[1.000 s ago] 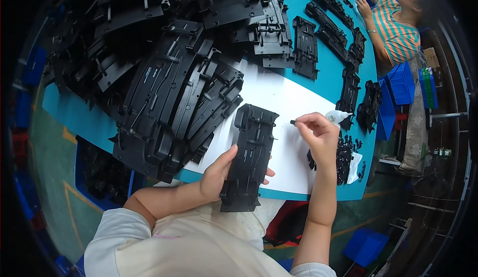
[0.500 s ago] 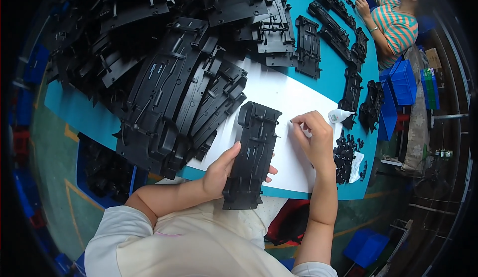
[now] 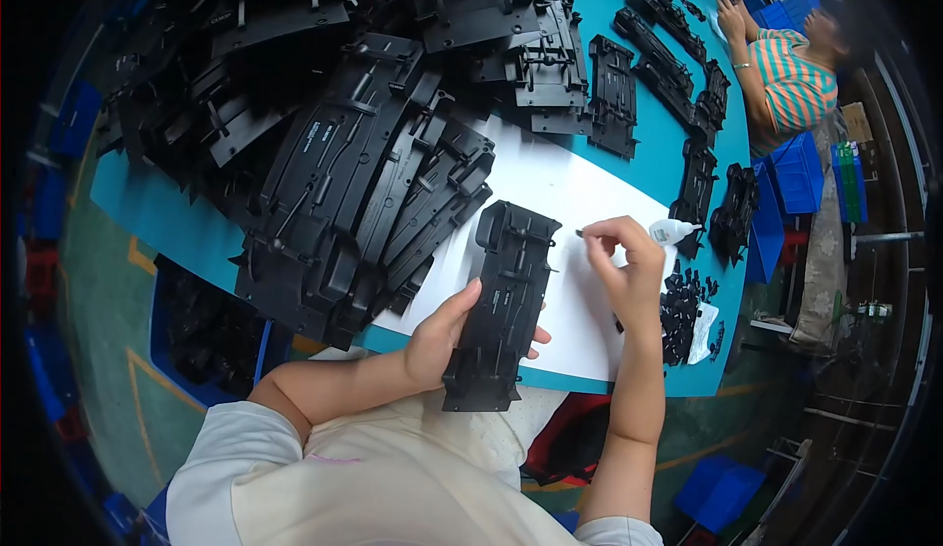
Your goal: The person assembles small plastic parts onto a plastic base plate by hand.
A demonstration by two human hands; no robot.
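Note:
My left hand (image 3: 444,342) grips a long black plastic toy-car chassis (image 3: 499,310) by its sides, the thumb on the near-left edge and fingertips showing at its right. The chassis stands tilted over the table's front edge, its moulded axle and shaft shapes facing me. To the right of it, my right hand (image 3: 629,263) is closed in a pinch over the white sheet (image 3: 565,168). A tiny dark piece (image 3: 581,234) shows at the fingertips, too small to name. A white squeeze bottle (image 3: 672,232) lies just beyond that hand.
Many similar black chassis (image 3: 339,153) are piled at the left and back of the teal table (image 3: 157,202). Small black parts (image 3: 680,315) lie in a heap at the right, beside a crumpled clear bag (image 3: 703,332). A co-worker in a striped shirt (image 3: 786,80) is at the far right.
My right hand has shifted slightly right, its pinch turned a little. The chassis stays in my left hand nearly unmoved. The co-worker's hands have come closer together at the far edge.

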